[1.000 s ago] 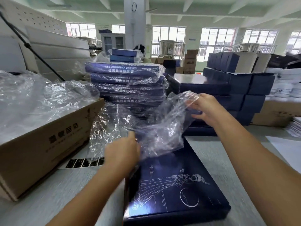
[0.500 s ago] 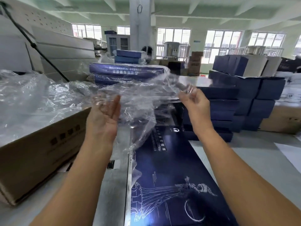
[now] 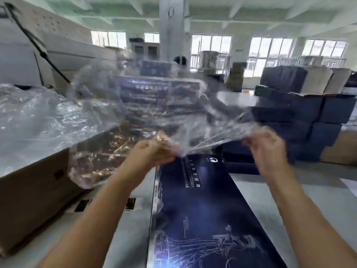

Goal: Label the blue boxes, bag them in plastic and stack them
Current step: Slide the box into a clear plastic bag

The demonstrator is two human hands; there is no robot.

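Blue box [image 3: 202, 209] is lying flat on the counter [image 3: 270, 200] right in front of the person, printed lid facing up and no plastic around it yet. Above its far end the left hand [image 3: 152, 153] and the right hand [image 3: 268, 151] are each pinching an edge of a clear plastic bag [image 3: 193, 122], fingers curled into the film, and the bag is billowing up between them; blur is hiding how its mouth is standing. Behind the bag a stack of bagged boxes [image 3: 160, 89] is sitting, with a cardboard carton [image 3: 29, 190] heaped with loose plastic [image 3: 38, 117] on the left and bare blue boxes [image 3: 309, 113] piled on the right. Bagging seems to be the step under way, with the bag being shaken open. The next move is calling for a wide-spread mouth, drawn over the box's far end without tearing the thin film
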